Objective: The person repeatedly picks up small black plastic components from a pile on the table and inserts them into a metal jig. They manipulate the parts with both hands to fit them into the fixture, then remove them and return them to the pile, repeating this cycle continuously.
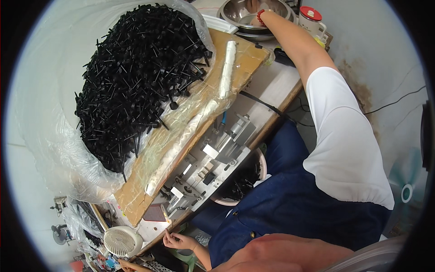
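Observation:
My left hand [180,241] is by the table's near edge, below the metal fixture [204,174]. Its fingers look partly stretched and apart, with nothing visible in them. My right arm reaches far to the upper right, a red bead bracelet [260,16] on the wrist. The right hand [259,21] is inside a shiny metal bowl [231,12]; its fingers are mostly hidden, and I cannot make out what they hold. A big heap of black stemmed plastic parts [140,68] lies in clear plastic sheeting on a tape-covered cardboard panel [129,199].
A pail [260,167] with black pieces stands under the fixture. A lidded mug [312,20] is right of the bowl. At lower left are a small round fan [121,241] and another person's hand [129,265]. Another fan [406,192] is at far right.

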Tool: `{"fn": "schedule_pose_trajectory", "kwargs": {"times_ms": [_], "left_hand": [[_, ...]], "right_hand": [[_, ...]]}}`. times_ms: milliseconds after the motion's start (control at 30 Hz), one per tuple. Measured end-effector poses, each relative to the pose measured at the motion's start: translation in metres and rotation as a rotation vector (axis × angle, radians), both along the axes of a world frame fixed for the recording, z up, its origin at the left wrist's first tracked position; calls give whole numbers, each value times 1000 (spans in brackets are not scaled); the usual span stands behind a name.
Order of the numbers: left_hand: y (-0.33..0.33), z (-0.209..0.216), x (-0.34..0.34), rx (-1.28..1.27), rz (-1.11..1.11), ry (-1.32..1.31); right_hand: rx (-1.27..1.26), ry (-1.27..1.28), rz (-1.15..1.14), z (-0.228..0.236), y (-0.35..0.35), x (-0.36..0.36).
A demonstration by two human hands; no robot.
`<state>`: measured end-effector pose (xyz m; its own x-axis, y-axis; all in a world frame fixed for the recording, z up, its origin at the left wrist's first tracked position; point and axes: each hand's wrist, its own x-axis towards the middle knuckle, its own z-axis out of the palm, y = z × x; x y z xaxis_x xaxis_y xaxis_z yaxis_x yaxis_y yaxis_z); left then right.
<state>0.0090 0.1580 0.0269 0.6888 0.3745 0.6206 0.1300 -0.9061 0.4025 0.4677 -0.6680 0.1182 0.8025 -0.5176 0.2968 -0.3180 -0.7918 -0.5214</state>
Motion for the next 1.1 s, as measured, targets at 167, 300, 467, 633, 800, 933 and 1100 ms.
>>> {"fn": "schedule_pose_trajectory", "kwargs": {"times_ms": [167,300,467,633,800,933,1100], "left_hand": [[-13,-13,6,8,-55,14],[-17,-14,9,0,-117,-42],[-4,-12,-9,-19,45,20],[1,-13,-18,-42,84,50],[-7,-7,-7,22,110,9],[-19,35,1,85,17,-127],[-83,102,27,112,-155,-379]], "right_hand": [[1,44,65,0,9,12],[-3,79,92,-1,19,23],[2,99,122,-8,27,33],[45,100,171,-8,23,32],[206,34,285,9,13,23],[491,-134,392,64,35,-25],[913,-513,670,120,155,-163]]}}
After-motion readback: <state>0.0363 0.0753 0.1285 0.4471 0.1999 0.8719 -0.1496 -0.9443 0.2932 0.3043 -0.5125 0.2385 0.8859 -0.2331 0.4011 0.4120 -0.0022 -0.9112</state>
